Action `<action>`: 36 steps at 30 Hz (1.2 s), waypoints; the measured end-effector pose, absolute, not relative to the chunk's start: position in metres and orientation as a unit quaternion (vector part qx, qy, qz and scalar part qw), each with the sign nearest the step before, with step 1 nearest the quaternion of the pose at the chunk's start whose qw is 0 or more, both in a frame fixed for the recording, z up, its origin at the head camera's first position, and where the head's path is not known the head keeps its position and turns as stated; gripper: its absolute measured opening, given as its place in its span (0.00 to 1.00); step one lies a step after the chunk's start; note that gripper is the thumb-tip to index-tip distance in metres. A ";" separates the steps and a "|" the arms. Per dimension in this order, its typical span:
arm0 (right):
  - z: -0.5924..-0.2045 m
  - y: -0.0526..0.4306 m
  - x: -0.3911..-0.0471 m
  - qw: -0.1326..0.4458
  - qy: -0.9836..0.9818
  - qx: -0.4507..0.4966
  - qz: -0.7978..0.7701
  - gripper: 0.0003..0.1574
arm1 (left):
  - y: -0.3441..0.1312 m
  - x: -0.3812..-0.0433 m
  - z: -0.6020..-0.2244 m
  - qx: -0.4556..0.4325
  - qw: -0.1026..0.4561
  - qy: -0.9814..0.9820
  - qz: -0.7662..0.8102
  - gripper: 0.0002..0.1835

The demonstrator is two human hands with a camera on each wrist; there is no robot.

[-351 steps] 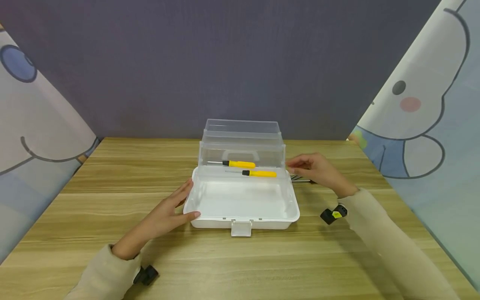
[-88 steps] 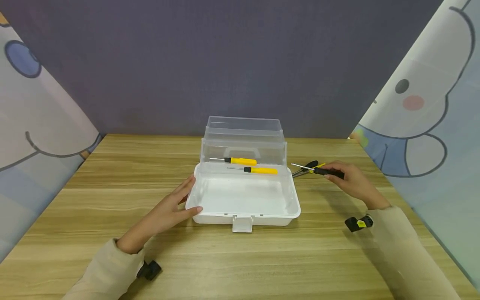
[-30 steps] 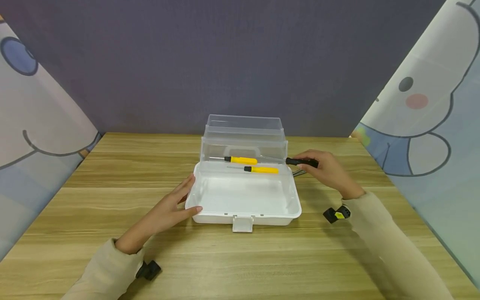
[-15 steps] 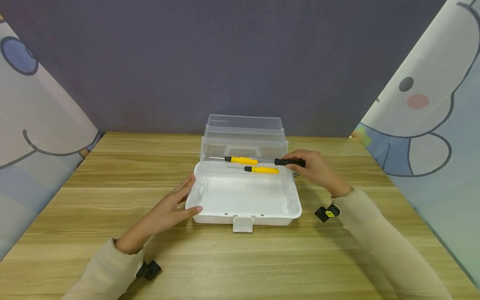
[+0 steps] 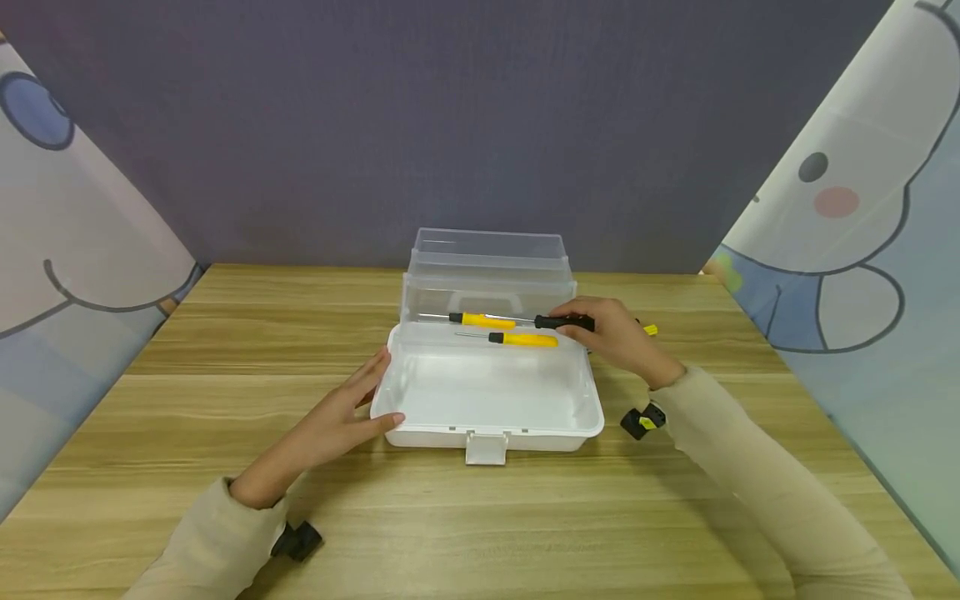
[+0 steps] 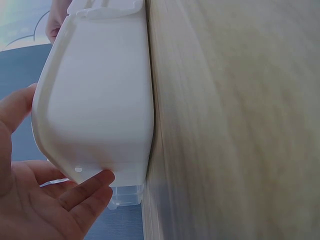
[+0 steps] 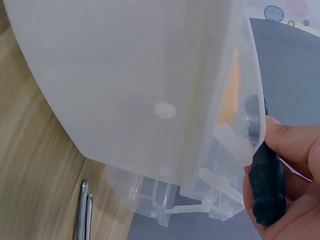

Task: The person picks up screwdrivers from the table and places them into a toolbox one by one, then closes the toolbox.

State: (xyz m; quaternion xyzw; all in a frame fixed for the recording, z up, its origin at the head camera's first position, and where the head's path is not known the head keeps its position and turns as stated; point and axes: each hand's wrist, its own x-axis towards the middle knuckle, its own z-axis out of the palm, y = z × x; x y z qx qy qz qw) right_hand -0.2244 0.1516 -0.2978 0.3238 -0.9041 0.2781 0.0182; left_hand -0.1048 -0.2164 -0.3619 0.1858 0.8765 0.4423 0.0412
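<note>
A white toolbox point(image 5: 487, 440) stands on the table, its clear lid and trays raised at the back. My left hand point(image 5: 341, 425) rests on its left end, thumb on the rim and fingers reaching along the side wall; the left wrist view shows the fingertips point(image 6: 102, 180) touching that wall. My right hand point(image 5: 611, 337) holds a black-handled screwdriver point(image 5: 564, 322) over the right end of the clear tray, its shaft pointing left. Two yellow-handled screwdrivers point(image 5: 487, 320) point(image 5: 528, 340) lie in the trays. The right wrist view shows the black handle point(image 7: 267, 187) between thumb and fingers.
Two metal tool shafts point(image 7: 85, 210) lie on the table at the box's right; a yellow handle end point(image 5: 651, 330) shows behind my right hand. A white latch point(image 5: 485, 448) hangs at the box's front. A dark wall point(image 5: 465, 125) rises behind the table.
My right hand picked the black screwdriver up from beside the tools on the right and carried it left to the tray. My left hand and the yellow screwdrivers keep their places.
</note>
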 end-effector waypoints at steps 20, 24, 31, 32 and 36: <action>-0.300 0.140 -0.232 0.002 -0.903 0.326 0.280 0.17 | -0.218 -0.105 -0.362 0.184 0.040 0.879 0.438 0.48; -0.299 0.137 -0.234 0.000 -0.902 0.332 0.275 0.17 | -0.218 -0.105 -0.363 0.185 0.041 0.879 0.437 0.47; -0.300 0.131 -0.236 -0.007 -0.899 0.344 0.271 0.18 | -0.217 -0.105 -0.363 0.186 0.040 0.879 0.438 0.47; -0.300 0.131 -0.236 -0.007 -0.899 0.344 0.269 0.18 | -0.217 -0.105 -0.362 0.186 0.040 0.878 0.439 0.47; -0.301 0.129 -0.237 -0.005 -0.898 0.349 0.268 0.18 | -0.216 -0.104 -0.362 0.185 0.039 0.879 0.438 0.47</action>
